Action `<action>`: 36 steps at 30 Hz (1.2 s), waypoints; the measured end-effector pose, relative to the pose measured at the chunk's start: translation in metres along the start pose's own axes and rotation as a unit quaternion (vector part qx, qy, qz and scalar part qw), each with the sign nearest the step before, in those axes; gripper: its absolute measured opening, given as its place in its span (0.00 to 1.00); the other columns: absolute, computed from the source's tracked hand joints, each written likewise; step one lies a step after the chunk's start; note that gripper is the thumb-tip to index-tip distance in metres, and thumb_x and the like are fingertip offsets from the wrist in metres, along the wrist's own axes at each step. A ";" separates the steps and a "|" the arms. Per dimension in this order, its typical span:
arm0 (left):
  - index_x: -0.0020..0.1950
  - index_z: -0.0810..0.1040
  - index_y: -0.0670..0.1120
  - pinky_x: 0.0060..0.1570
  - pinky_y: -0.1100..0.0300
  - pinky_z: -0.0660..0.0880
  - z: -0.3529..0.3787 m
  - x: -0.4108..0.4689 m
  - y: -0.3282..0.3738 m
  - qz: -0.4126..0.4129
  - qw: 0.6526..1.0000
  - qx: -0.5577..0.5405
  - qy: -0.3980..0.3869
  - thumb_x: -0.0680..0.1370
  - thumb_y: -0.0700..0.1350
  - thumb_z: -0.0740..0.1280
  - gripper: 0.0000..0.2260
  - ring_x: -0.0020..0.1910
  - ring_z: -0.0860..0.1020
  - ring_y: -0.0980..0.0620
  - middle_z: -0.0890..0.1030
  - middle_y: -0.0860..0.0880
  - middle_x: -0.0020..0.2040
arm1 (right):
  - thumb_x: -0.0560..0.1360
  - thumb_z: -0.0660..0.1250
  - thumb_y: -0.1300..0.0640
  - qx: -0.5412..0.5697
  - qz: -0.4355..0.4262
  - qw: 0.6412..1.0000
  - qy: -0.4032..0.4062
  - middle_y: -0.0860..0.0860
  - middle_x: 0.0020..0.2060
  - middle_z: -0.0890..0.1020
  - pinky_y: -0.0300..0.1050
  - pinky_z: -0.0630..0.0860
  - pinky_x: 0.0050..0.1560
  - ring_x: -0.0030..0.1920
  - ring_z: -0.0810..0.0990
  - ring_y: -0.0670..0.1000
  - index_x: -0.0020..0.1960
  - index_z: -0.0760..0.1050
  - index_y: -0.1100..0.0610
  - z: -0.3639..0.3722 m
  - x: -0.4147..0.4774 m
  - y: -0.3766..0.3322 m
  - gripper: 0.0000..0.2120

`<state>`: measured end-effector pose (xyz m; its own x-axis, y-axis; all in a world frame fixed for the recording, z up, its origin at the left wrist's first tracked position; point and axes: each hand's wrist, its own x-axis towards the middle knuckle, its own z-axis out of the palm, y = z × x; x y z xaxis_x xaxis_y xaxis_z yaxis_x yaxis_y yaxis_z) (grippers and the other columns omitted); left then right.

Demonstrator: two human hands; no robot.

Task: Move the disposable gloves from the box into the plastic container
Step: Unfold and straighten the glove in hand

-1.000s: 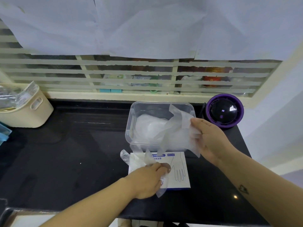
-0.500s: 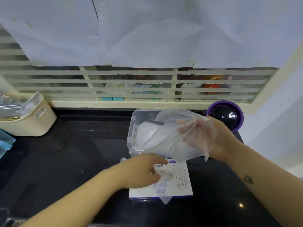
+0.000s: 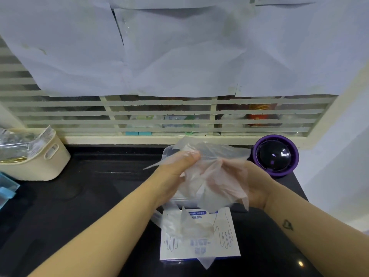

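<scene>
Roughly at the centre of the frame, 2 bare hands meet over the plastic container (image 3: 167,152), of which only the upper left corner and a strip of the near wall show. Both hold a crumpled bunch of clear gloves (image 3: 211,176) above it. The left hand (image 3: 175,172) grips the bunch from the left, fingers curled into the film and thumb lying along the top. The right hand (image 3: 253,184) holds it from the right, its fingers showing pink through the film wrapped over them. Whether the bunch touches the container's contents I cannot tell. Just below, in the lower centre, the white and blue glove box (image 3: 199,248) lies flat on the black countertop (image 3: 89,196), touching or just beside the container's near edge, with loose gloves (image 3: 185,226) spilling out of its top opening and 1 tip hanging over its near edge. A cream basket (image 3: 40,162) sits at the left edge, a round purple object (image 3: 275,154) at the right, and sheets of paper (image 3: 179,47) cover the upper window grille (image 3: 159,116).
</scene>
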<state>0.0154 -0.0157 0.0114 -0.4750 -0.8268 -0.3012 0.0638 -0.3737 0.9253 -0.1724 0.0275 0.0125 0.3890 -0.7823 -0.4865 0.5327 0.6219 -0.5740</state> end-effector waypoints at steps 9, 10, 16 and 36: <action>0.45 0.80 0.44 0.46 0.58 0.75 -0.023 0.018 0.029 0.100 0.957 0.239 0.130 0.81 0.48 0.64 0.10 0.42 0.82 0.50 0.84 0.47 0.41 | 0.71 0.66 0.36 -0.190 -0.169 0.963 0.083 0.58 0.60 0.79 0.51 0.79 0.52 0.57 0.80 0.58 0.69 0.69 0.55 -0.017 0.006 -0.026 0.34; 0.44 0.80 0.44 0.43 0.59 0.74 -0.024 0.022 0.032 0.102 0.956 0.242 0.135 0.81 0.48 0.64 0.10 0.40 0.82 0.51 0.84 0.48 0.39 | 0.69 0.70 0.38 -0.226 -0.195 0.951 0.085 0.57 0.59 0.80 0.50 0.80 0.51 0.55 0.81 0.57 0.72 0.65 0.51 -0.018 0.007 -0.028 0.36; 0.43 0.76 0.37 0.30 0.67 0.71 -0.027 0.040 0.042 0.090 0.958 0.224 0.152 0.80 0.48 0.65 0.15 0.28 0.75 0.58 0.79 0.51 0.30 | 0.72 0.72 0.58 -0.384 -0.298 0.864 0.126 0.48 0.62 0.76 0.49 0.79 0.56 0.53 0.82 0.48 0.65 0.65 0.42 -0.015 0.018 -0.030 0.27; 0.64 0.72 0.48 0.37 0.66 0.70 -0.076 0.064 0.016 0.075 0.909 0.284 0.297 0.80 0.46 0.66 0.13 0.40 0.79 0.56 0.82 0.49 0.41 | 0.73 0.72 0.59 -0.649 -0.139 0.730 0.161 0.46 0.75 0.61 0.37 0.61 0.66 0.73 0.63 0.48 0.78 0.52 0.48 -0.021 0.046 -0.038 0.41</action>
<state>0.0527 -0.1066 -0.0101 0.0696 -0.9946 -0.0773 -0.4542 -0.1005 0.8852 -0.1907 -0.0314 -0.0014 0.0923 -0.9661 -0.2412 -0.6851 0.1142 -0.7195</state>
